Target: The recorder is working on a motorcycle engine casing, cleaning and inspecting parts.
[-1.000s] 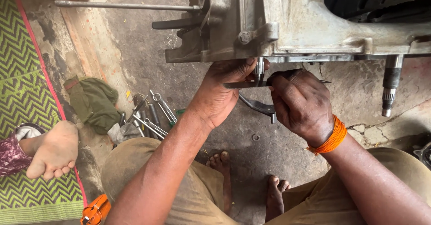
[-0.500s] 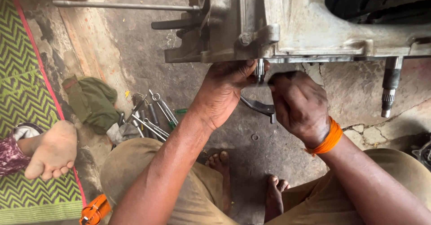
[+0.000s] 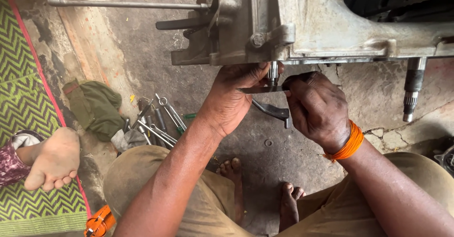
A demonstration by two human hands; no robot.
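A grey metal engine casing [image 3: 312, 24] fills the top of the head view. A short steel shaft [image 3: 273, 71] sticks out of its lower edge. My left hand [image 3: 231, 97] is cupped under the casing, fingers curled beside the shaft. My right hand [image 3: 314, 109] pinches a thin flat blade [image 3: 257, 89] that lies across the shaft. A dark curved lever [image 3: 272, 110] hangs below, between both hands. An orange thread band [image 3: 347, 145] circles my right wrist.
Several spanners [image 3: 158, 119] lie on the concrete floor next to a green cloth [image 3: 97, 107]. Another person's bare foot [image 3: 54, 159] rests on a green zigzag mat [image 3: 23, 100]. A splined shaft [image 3: 412, 93] hangs at right. An orange object [image 3: 99, 222] lies bottom left.
My hands have stayed at the shaft, shifting only slightly. The blade remains across it.
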